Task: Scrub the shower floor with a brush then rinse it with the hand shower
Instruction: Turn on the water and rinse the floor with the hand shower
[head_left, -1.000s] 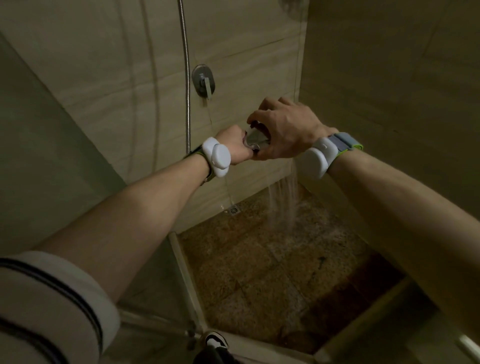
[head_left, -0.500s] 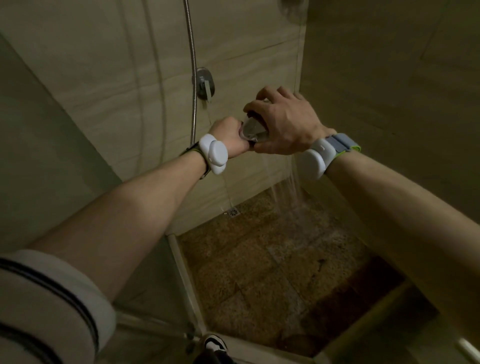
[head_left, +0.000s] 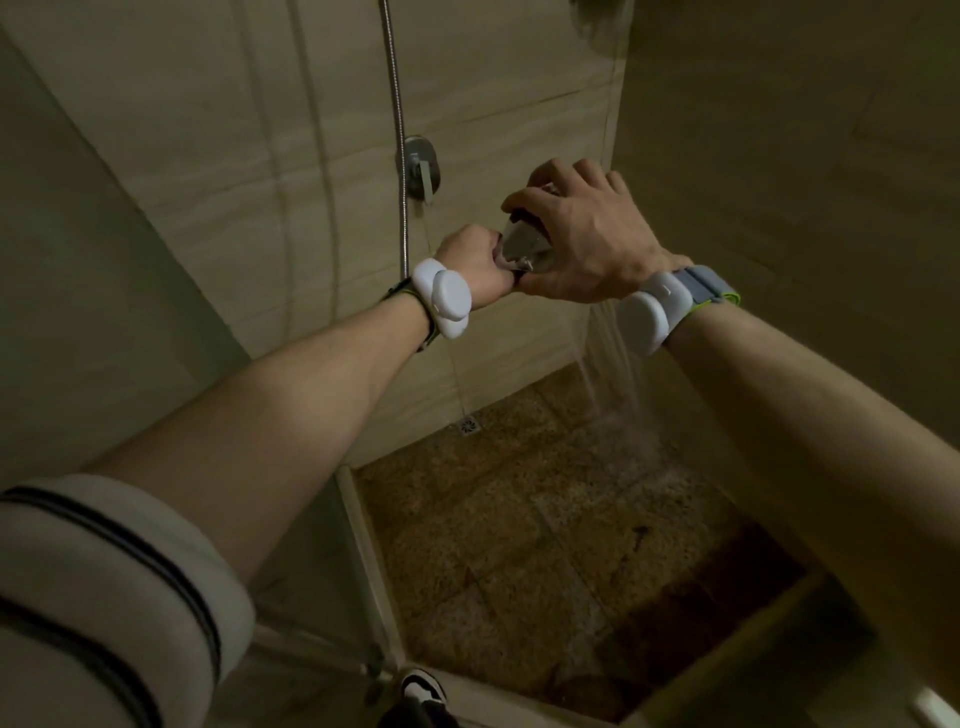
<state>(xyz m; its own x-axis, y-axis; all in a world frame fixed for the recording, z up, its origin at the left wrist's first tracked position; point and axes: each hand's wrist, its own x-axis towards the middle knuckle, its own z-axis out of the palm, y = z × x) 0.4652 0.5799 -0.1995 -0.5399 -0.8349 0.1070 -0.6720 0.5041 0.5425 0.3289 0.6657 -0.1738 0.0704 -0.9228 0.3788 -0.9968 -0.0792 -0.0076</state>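
A chrome hand shower (head_left: 522, 244) is held up in front of the back wall, between both hands. My left hand (head_left: 475, 265) grips its handle from the left. My right hand (head_left: 582, 241) curls over its head from above and the right. Water (head_left: 608, 364) streams down from under my right wrist onto the far right part of the brown tiled shower floor (head_left: 545, 545). The metal hose (head_left: 397, 130) hangs down the wall behind my left wrist. No brush is in view.
A round wall valve with a lever (head_left: 423, 166) sits on the back wall. A small square drain (head_left: 467, 425) lies at the floor's far edge. A glass panel (head_left: 104, 260) stands at the left. A shoe (head_left: 423, 691) rests by the raised threshold (head_left: 519, 696).
Both hands have risen a little with the hand shower, and the water stream has shifted from the floor's middle toward the right wall.
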